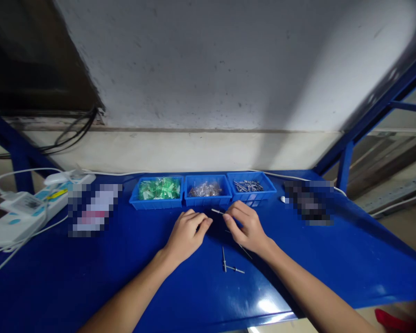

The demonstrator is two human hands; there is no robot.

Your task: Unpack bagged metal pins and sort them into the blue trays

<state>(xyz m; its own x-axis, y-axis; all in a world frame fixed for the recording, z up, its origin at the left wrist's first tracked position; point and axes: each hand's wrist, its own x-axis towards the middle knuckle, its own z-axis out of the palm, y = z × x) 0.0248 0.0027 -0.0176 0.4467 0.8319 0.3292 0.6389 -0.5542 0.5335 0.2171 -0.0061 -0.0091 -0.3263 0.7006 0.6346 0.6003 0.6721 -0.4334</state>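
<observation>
A slim silver metal rivet (216,211), pinched by the right hand (245,225), could be dropped if loosely held; whether the curled left hand (186,234) is empty cannot be told.

Three bins (208,200) stand in a row at the rear of the desk (125,259), a power strip (7,229) to their left, loose rivets (224,264) before them

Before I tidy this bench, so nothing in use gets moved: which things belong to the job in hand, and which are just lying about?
In the job, it seems:
metal pin, in the right hand's grip
loose pins on the table
pin bin
probably green-piece bin and clear-piece bin

Apparently just lying about:
power strip
white plug
small white item at right
</observation>
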